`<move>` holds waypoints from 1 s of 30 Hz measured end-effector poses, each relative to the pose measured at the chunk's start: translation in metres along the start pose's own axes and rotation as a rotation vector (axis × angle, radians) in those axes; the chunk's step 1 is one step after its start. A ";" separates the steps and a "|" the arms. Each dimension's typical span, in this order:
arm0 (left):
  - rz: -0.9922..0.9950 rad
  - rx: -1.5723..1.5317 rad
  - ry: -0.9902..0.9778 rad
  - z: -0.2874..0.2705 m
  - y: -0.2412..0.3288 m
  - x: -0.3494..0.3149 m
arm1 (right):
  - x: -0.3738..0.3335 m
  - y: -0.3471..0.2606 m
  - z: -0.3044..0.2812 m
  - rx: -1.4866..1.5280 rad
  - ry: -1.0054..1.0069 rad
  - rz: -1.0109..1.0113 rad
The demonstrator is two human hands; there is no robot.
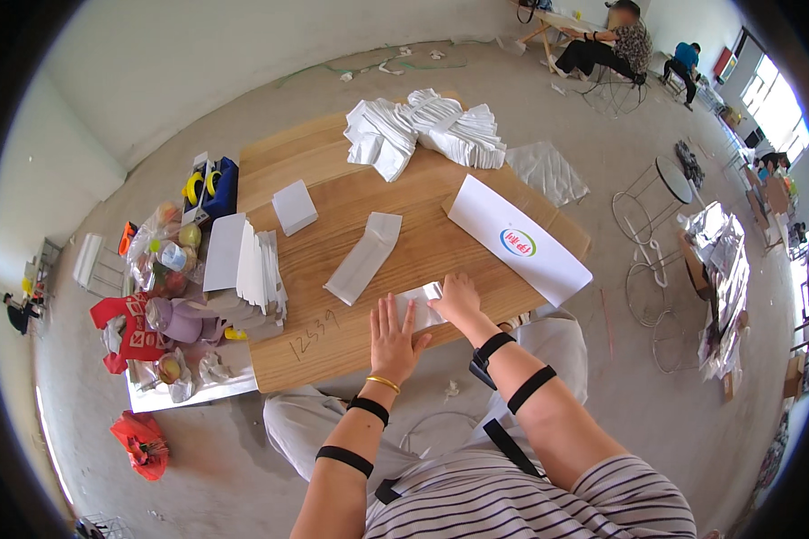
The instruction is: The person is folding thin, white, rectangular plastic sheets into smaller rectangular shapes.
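A small whitish, shiny flat packet (425, 313) lies near the front edge of the wooden table (413, 199). My left hand (392, 340) rests flat on its left part, fingers stretched out. At the packet's right end, my right hand (458, 299) is closed, its curled fingers gripping or pressing that end; the fingertips are partly hidden. Beyond my hands lies a long, flat whitish sleeve (365, 257), slanting. To the right stands a folded white card (518, 241) with a round coloured logo.
Fanned piles of white sleeves (454, 133) lie at the table's far side. White cards (294, 207) and a card stack (243, 260) sit left. A blue tape dispenser (214, 193), bagged fruit (173, 256) and a purple cap (178, 321) crowd a side surface. Stools (674, 180) stand right.
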State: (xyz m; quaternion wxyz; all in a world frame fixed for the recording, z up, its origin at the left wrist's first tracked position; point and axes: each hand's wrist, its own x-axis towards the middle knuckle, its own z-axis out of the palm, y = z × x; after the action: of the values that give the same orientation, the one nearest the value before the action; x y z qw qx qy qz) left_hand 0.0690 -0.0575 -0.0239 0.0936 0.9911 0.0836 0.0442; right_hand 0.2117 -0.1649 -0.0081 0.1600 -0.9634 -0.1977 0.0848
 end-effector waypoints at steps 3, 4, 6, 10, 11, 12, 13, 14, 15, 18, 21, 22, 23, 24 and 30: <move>0.001 0.006 0.026 0.002 0.000 0.000 | 0.008 0.004 0.003 0.326 -0.097 0.144; 0.002 0.004 0.024 0.002 0.000 -0.001 | 0.009 0.007 0.002 0.319 -0.095 0.141; -0.002 0.000 0.029 0.004 -0.003 -0.001 | 0.012 0.010 -0.001 0.712 -0.221 0.294; -0.017 -0.190 0.124 0.001 0.004 0.005 | 0.018 0.023 -0.004 0.784 -0.397 0.287; -0.039 -0.296 0.173 -0.001 0.001 0.001 | 0.014 0.016 -0.008 0.826 -0.402 0.270; -0.046 -0.296 0.176 -0.007 0.002 -0.001 | 0.009 0.009 -0.015 0.869 -0.402 0.258; -0.089 -0.377 0.191 -0.013 0.005 -0.002 | 0.005 0.005 -0.023 0.867 -0.406 0.253; -0.132 -0.457 0.209 -0.021 0.008 -0.005 | -0.001 0.000 -0.034 0.951 -0.457 0.245; -0.135 -0.455 0.214 -0.026 0.012 -0.007 | -0.007 -0.005 -0.045 1.037 -0.506 0.237; -0.093 -0.735 0.351 -0.044 0.029 -0.007 | -0.026 -0.011 -0.071 1.163 -0.529 0.239; -0.167 -0.914 0.377 -0.056 0.038 -0.010 | -0.039 -0.011 -0.088 1.264 -0.559 0.200; -0.141 -0.937 0.392 -0.058 0.037 -0.012 | -0.043 -0.011 -0.094 1.267 -0.557 0.191; -0.115 -0.960 0.405 -0.060 0.036 -0.015 | -0.046 -0.011 -0.098 1.292 -0.576 0.168; -0.111 -0.953 0.411 -0.062 0.034 -0.018 | -0.049 -0.010 -0.102 1.318 -0.597 0.145; 0.004 -1.453 0.344 -0.111 0.042 -0.046 | -0.077 0.004 -0.132 1.426 -0.676 0.114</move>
State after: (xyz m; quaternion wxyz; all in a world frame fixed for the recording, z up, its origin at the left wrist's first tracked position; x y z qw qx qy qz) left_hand 0.0188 -0.0863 0.0899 0.7105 0.6590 0.0452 0.2429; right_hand 0.1737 -0.2362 0.1217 0.6655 -0.5591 -0.0839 0.4873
